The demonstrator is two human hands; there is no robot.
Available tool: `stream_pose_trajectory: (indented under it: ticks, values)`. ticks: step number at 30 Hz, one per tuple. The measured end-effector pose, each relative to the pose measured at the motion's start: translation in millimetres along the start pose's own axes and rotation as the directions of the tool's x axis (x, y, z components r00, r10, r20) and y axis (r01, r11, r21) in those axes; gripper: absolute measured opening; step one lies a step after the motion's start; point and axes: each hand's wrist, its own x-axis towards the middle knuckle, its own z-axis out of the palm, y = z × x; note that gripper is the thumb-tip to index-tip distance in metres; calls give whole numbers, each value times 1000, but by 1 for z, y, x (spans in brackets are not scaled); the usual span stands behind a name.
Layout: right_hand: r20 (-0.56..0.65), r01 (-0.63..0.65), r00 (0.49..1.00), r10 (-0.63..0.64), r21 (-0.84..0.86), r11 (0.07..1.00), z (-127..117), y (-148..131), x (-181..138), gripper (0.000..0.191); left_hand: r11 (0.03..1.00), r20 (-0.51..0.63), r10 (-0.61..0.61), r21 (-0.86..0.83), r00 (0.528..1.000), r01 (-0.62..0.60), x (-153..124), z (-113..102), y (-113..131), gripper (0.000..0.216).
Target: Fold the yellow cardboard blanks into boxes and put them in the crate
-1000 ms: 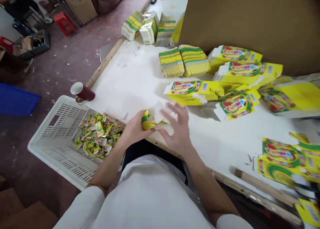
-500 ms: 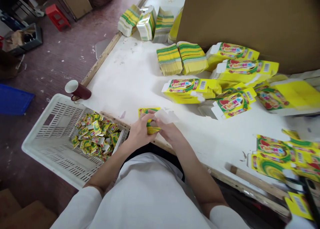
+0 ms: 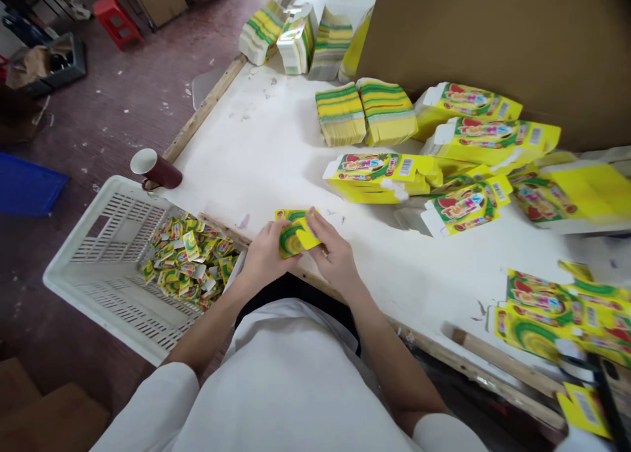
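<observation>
A white slotted crate [image 3: 106,242] at the table's [image 3: 276,150] near edge holds folded yellow-green packets [image 3: 190,258]. The left hand [image 3: 263,258] is curled, fingers pinching the left side of a small yellow-green carton [image 3: 296,234]. The right hand [image 3: 335,255] grips its right side, fingers pressed together. The carton sits just above the table edge.

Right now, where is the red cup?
In the head view, the red cup lies on its side at the left, on the table edge, just beyond the far corner of the white basket.
</observation>
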Motion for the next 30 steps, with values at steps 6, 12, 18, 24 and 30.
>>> stream_pose_trajectory:
  ticks: [6,12,18,24,30]
  values:
    - [192,77,979,-64,-59,995,-21,-4,6,31,998,18,59,17,998,-59,5,-27,-3,53]
    - [129,63,990,-60,-19,998,-21,-7,15,19,984,8,135,112,991,-135,17,-28,1,50]
    - [81,-59,995,52,97,994,-8,2,8,69,991,5,49,123,999,-49,0,-43,-12,52]
    - [70,-112,987,147,-363,925,-11,30,8,54,782,-373,-343,396,862,482,-56,-116,-83,76]
    - [85,-88,986,146,-479,873,-3,27,10,43,913,-352,-400,-72,846,402,-60,-86,-72,58]
